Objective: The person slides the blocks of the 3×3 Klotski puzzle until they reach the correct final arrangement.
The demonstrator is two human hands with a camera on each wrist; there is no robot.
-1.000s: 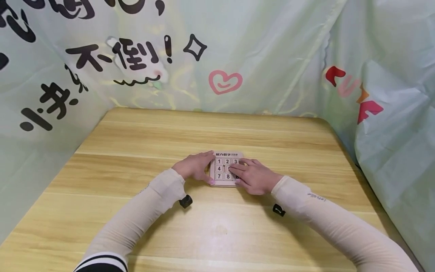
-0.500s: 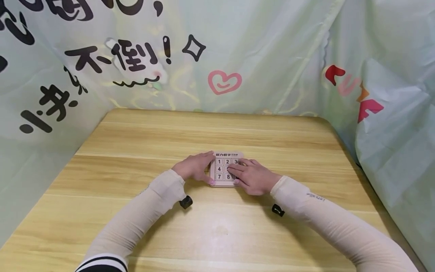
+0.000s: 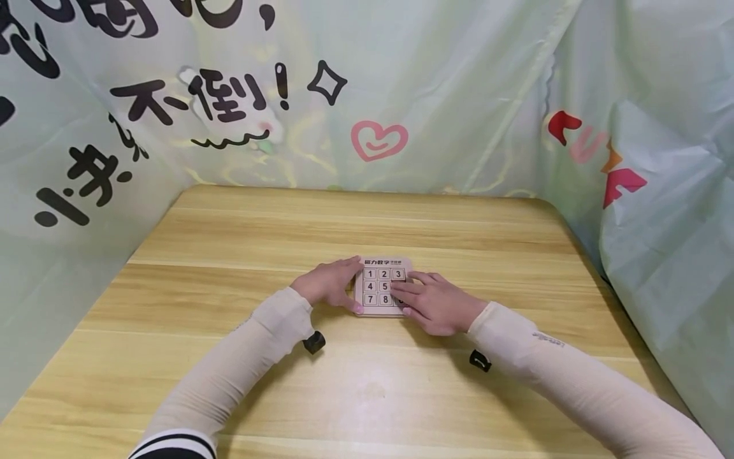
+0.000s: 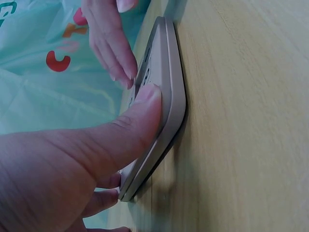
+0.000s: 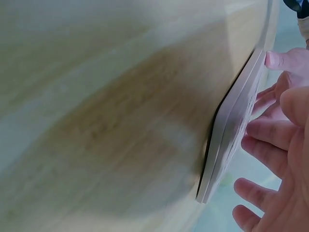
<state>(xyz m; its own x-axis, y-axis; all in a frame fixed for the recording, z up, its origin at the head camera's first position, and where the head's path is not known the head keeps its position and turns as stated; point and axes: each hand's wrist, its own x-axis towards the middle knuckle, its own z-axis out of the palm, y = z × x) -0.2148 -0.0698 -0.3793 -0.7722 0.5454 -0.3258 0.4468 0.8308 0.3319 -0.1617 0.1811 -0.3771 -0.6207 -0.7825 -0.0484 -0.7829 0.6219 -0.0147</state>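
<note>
A flat, pale pink sliding number puzzle [image 3: 377, 286] lies on the wooden table, its tiles 1, 2, 3, 4, 5, 7 and 8 readable in rows. My left hand [image 3: 329, 283] holds its left side, fingers at the far corner and thumb at the near one. In the left wrist view that thumb [image 4: 137, 116] presses the rim of the two-layered board [image 4: 176, 99]. From the right, my right hand [image 3: 440, 304] reaches over the tiles with extended fingers, the tips by the 5. It covers most of the lower right tile. The right wrist view shows these fingers [image 5: 265, 145] close over the face.
The wood-grain table [image 3: 367, 389] extends around the puzzle on all sides. Behind it hangs a pale green printed curtain [image 3: 447, 95], which also runs down both sides. Small black devices [image 3: 314, 342] sit under both sleeved wrists.
My right hand has shifted slightly right and toward me, uncovering the 3 and the 5. The left hand and the puzzle stay in place.
</note>
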